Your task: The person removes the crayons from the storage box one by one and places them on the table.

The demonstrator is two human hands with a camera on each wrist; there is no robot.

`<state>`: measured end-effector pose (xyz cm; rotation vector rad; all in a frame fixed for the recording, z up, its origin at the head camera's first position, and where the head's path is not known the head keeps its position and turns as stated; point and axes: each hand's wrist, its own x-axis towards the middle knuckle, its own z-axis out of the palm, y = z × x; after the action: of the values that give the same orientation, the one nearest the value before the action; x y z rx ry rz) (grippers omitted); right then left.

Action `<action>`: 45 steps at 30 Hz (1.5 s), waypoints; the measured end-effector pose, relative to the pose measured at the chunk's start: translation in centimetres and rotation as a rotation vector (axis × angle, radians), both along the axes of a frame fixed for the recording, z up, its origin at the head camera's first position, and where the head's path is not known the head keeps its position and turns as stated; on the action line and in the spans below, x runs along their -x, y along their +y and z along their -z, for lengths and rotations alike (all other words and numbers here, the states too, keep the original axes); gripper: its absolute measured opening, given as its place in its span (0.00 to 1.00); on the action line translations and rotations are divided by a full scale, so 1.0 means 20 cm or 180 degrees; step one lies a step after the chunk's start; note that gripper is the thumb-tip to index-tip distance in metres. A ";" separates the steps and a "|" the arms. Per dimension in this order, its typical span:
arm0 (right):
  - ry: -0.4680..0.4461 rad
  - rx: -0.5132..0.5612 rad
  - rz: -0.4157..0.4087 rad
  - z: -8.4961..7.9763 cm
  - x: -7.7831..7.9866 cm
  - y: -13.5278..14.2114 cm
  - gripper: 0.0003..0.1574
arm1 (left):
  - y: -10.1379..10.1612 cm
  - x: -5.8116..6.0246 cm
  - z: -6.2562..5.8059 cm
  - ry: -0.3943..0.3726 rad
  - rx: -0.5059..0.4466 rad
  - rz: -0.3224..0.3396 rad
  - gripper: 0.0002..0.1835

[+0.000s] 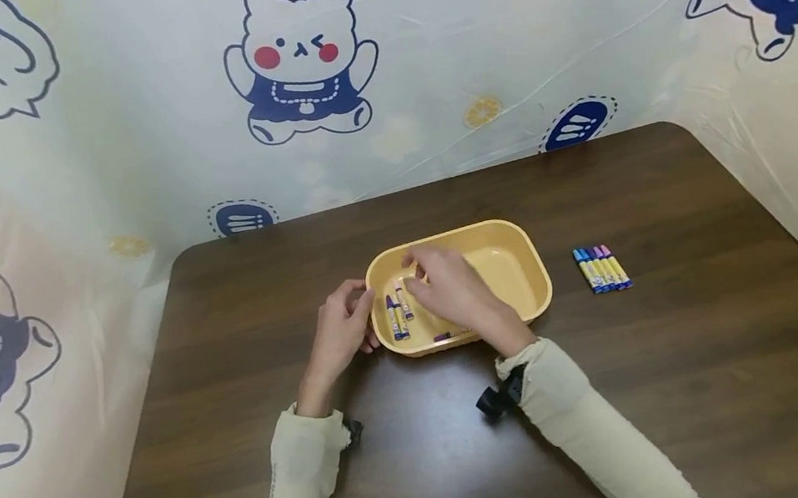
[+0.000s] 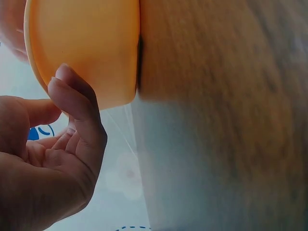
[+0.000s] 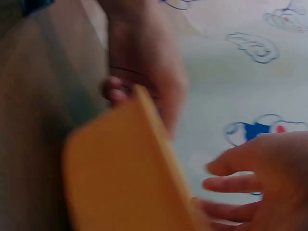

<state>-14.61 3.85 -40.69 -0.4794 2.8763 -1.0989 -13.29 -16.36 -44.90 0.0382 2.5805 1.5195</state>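
Note:
In the head view a yellow plastic basin (image 1: pixel 516 276) stands on the dark wooden table. Several crayons (image 1: pixel 393 319) with yellow-and-blue wrappers lie inside, mostly at its left end, and one purple-tipped crayon (image 1: pixel 442 337) lies by the near wall. My left hand (image 1: pixel 339 324) holds the basin's left end; the left wrist view has its thumb and bent fingers (image 2: pixel 79 96) about the rim. Over the basin's left half hovers my right hand (image 1: pixel 449 284), fingers loosely bent and spread apart in the right wrist view, with nothing visible between them. That view is blurred.
A row of crayons (image 1: pixel 602 268), with blue, purple and pink tips, lies side by side on the table (image 1: pixel 689 379) right of the basin. Behind the table hangs a pale cloth (image 1: pixel 417 44) with bear prints.

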 end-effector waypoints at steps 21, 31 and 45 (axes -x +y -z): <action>-0.0095 -0.0790 -0.0198 0.21 -0.01 -0.07 0.08 | 0.02 0.00 0.01 0.0033 -0.0078 0.0058 0.17; -0.0267 -0.0876 0.0120 0.21 0.03 -0.05 0.12 | 0.02 0.01 0.00 0.0001 -0.0044 0.0049 0.17; -0.0498 -0.1012 0.0238 0.21 0.05 -0.07 0.13 | -0.04 0.02 0.00 -0.0062 -0.0140 0.0126 0.17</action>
<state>-15.53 2.50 -44.82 -0.2597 2.8701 -0.6322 -13.74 -17.17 -44.98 0.0783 2.5159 1.5547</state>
